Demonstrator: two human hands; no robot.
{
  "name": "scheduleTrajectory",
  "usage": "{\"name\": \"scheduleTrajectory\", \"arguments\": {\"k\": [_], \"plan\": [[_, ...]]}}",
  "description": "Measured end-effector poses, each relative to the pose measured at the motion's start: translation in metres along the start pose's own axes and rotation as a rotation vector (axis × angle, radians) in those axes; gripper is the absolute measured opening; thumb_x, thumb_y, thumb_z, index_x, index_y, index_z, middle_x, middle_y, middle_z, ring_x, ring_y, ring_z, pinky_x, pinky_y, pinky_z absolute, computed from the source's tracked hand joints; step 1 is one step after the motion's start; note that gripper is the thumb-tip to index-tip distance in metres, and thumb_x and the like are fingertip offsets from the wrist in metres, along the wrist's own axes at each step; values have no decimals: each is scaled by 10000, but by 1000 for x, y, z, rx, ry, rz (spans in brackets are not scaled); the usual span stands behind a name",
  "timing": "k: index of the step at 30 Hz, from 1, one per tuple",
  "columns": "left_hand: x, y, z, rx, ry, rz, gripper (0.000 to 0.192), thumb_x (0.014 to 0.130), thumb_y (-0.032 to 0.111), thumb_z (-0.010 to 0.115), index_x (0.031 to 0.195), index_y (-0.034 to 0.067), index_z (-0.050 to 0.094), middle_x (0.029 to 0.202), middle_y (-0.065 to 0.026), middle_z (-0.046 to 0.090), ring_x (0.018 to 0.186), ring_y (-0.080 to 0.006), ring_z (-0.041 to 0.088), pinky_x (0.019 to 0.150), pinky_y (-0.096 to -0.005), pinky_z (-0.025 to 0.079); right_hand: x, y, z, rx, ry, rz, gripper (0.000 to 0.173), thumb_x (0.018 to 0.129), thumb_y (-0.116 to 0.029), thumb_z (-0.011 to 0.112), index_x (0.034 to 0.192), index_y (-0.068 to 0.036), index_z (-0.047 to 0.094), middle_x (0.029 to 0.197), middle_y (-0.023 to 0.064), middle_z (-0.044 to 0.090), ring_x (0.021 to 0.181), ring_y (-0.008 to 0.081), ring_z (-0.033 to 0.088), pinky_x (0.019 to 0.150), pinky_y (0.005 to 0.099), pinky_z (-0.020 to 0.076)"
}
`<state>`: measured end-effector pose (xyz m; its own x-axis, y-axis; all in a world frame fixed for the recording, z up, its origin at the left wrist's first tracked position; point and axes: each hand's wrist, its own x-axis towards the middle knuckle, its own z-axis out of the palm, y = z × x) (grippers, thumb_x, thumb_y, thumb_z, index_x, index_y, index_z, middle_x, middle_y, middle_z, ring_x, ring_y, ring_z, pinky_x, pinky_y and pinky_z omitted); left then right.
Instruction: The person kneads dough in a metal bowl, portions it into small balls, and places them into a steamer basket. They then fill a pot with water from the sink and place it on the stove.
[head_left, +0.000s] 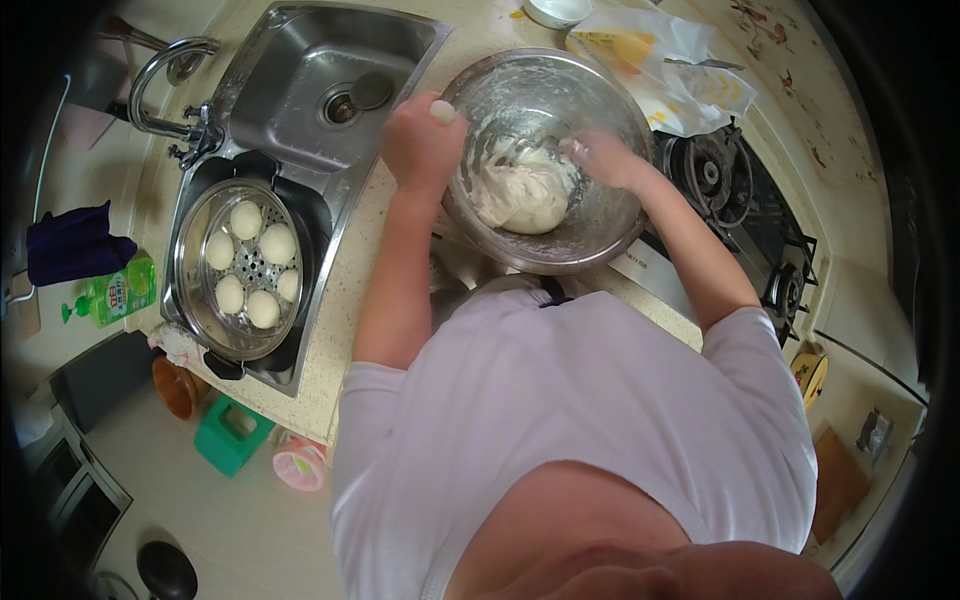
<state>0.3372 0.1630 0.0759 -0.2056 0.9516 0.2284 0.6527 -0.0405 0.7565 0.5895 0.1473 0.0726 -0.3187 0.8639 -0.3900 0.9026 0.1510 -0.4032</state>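
Observation:
My left hand (422, 144) is a fist at the left rim of a large stainless steel mixing bowl (611, 232). A small round knob of white dough (442, 112) bulges out at the top of that fist, by the thumb. Inside the bowl lies a soft, sticky mass of dough (523, 196), and smears of it coat the metal wall. My right hand (602, 157) is over the bowl's right side, just right of the dough mass. Motion blurs its whitened fingers, so their grip is unclear.
A steamer tray (255, 268) with several smooth dough balls sits over the left sink basin. Beyond it are a chrome faucet (146, 97) and the other basin (300, 82). A gas stove (712, 176) adjoins the bowl's right side. Behind stand a plastic flour bag (675, 45) and a white bowl (559, 10).

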Motion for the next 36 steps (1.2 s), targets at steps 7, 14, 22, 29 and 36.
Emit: {"name": "scheduleTrajectory", "arguments": {"k": [7, 14, 22, 29, 36], "plan": [[-1, 4, 0, 24, 8, -29, 203, 670, 174, 657, 857, 98, 677, 862, -132, 659, 801, -338, 630, 679, -434, 513, -2, -57, 28, 211, -32, 144, 525, 960, -405, 367, 1016, 44, 634, 1013, 257, 619, 993, 391, 575, 930, 435, 425], [0, -2, -2, 21, -4, -21, 311, 670, 186, 732, 934, 32, 673, 824, -167, 672, 755, -307, 660, 682, -363, 508, -18, -86, 32, 82, 287, -163, 405, 928, -308, 442, 1131, 3, 602, 1104, 243, 602, 1050, 372, 564, 940, 429, 435], [0, 2, 0, -24, -1, -12, 238, 663, 170, 683, 870, 52, 670, 828, -150, 661, 774, -333, 634, 686, -403, 502, 35, -9, 28, -96, -9, 36, 315, 908, -260, 490, 1049, -16, 630, 1038, 229, 619, 1008, 368, 576, 899, 423, 451], [2, 2, 1, -39, -5, -41, 244, 658, 167, 671, 878, 61, 683, 843, -150, 662, 784, -340, 633, 690, -408, 506, 25, -62, 45, 139, -4, -199, 375, 941, -304, 421, 1081, -23, 627, 1088, 206, 612, 1035, 351, 573, 937, 423, 436], [1, -3, 1, -77, 17, -53, 240, 657, 161, 670, 873, 58, 682, 846, -145, 665, 793, -337, 634, 705, -402, 508, 22, -7, -23, -192, -2, 39, 263, 867, -183, 512, 959, 9, 666, 973, 197, 648, 932, 344, 619, 839, 408, 492]]}}
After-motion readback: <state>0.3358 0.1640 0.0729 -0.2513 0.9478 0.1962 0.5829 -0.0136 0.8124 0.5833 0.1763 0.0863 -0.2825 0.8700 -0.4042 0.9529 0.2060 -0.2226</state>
